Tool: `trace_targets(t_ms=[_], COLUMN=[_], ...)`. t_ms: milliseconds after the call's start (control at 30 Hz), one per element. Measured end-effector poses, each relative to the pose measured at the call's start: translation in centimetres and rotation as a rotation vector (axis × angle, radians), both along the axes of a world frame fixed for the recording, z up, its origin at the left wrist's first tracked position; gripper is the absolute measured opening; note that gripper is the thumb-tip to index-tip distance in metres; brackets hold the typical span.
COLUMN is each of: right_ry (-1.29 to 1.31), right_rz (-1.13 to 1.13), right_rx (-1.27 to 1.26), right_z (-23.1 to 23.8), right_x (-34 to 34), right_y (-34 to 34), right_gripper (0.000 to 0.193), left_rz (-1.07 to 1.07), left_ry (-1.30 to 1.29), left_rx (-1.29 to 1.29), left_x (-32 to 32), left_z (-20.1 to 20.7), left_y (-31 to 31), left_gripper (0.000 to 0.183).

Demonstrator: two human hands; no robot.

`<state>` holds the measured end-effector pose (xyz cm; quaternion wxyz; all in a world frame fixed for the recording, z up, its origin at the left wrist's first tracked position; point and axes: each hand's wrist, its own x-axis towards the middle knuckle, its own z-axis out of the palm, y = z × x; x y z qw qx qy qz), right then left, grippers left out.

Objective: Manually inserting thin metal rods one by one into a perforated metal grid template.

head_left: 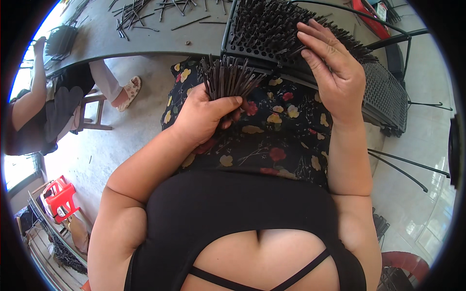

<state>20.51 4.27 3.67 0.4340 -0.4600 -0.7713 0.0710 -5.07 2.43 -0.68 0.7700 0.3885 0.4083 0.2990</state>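
My left hand (206, 109) is closed around a bundle of thin dark sticks (228, 80), held upright over my lap with their tips fanning out. In front of me is a black rack with a perforated top (252, 52), its holes crowded with upright dark sticks (272, 26). Above the right part of these sticks is my right hand (335, 68), its fingers stretched out and the thumb apart from them. The fingertips are close to the standing sticks; whether they touch any is hard to make out.
Loose sticks (133, 17) lie scattered on the grey table (160, 41). A seated person (34, 106) works at its left, by a wooden stool (99, 109). A red plastic chair (62, 196) stands at lower left. Thin dark rods (407, 165) jut out at right.
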Motion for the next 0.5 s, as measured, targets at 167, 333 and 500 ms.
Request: trace_targets(t_ms=[167,333,500], right_ry=[-0.072,0.321,0.742], right_rz=[-0.133,-0.223,0.134], right_rx=[-0.009,-0.027,-0.706], right_z=[1.2,-0.2,-0.6], right_x=[-1.2,-1.9,-4.5], right_y=[0.5,-1.4,-4.4], right_gripper=[0.024,0.015,0.032], left_rz=[0.017,0.035,0.013], left_ry=[-0.018,-0.009,-0.059], left_rx=[-0.057,-0.031,-0.011], left_x=[0.1,-0.1,1.2], left_z=[0.1,0.2,1.8], left_y=[0.0,-0.3,-0.8], left_gripper=[0.012,0.015,0.017])
